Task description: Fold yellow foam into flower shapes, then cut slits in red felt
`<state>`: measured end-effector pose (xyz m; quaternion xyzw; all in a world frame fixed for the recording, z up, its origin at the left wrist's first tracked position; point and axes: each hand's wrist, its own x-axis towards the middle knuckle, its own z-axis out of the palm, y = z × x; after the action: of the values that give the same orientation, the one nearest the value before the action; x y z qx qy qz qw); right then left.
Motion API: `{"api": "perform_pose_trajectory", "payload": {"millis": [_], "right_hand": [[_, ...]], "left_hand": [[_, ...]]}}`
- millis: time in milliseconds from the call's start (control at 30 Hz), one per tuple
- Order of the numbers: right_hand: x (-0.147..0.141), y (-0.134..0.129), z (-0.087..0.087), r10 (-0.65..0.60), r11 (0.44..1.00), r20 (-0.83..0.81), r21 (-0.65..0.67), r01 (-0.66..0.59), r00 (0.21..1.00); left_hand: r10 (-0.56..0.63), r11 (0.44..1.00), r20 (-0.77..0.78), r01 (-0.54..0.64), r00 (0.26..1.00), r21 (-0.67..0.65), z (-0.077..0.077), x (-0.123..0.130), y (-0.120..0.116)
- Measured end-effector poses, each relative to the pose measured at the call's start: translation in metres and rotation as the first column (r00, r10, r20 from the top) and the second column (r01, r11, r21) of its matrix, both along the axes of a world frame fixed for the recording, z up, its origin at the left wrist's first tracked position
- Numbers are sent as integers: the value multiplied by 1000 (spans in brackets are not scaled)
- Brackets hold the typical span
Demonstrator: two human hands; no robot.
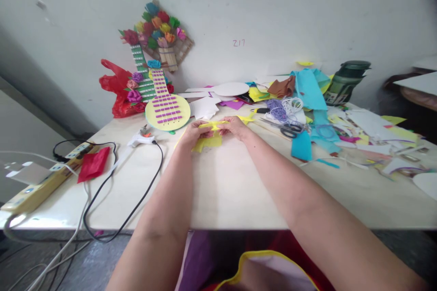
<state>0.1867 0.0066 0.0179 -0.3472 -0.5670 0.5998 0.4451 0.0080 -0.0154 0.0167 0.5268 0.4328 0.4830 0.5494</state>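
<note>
Both hands meet over the middle of the table, pinching a strip of yellow crepe paper (215, 125) between them. My left hand (195, 132) grips its left part with thumb and fingers closed. Closed as well, my right hand (235, 127) holds the right part. Below the fingers hangs or lies more of the yellow paper (207, 143); whether it is the same piece I cannot tell. Just left and behind stands a pale yellow guitar-shaped craft (168, 111) with purple strips.
Left are a glue gun (141, 138) with a black cord, a red paper piece (94, 164) and a power strip (51, 177). Right lie scissors (290, 131), yarn (278, 110), blue crepe paper (309, 88) and paper scraps. A green bottle (344, 82) stands behind; paper flowers (160, 25) rest against the wall.
</note>
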Motion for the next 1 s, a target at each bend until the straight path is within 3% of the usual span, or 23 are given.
{"api": "perform_pose_trajectory", "payload": {"millis": [367,1000], "right_hand": [[4,4,-3,49,999,-102,-16,-51,994],[6,10,-7,126,992,-154,27,-123,980]], "left_hand": [[-85,994,159,94,984,-51,2,-3,-1],[-63,996,256,77,965,-46,2,-6,-1]]}}
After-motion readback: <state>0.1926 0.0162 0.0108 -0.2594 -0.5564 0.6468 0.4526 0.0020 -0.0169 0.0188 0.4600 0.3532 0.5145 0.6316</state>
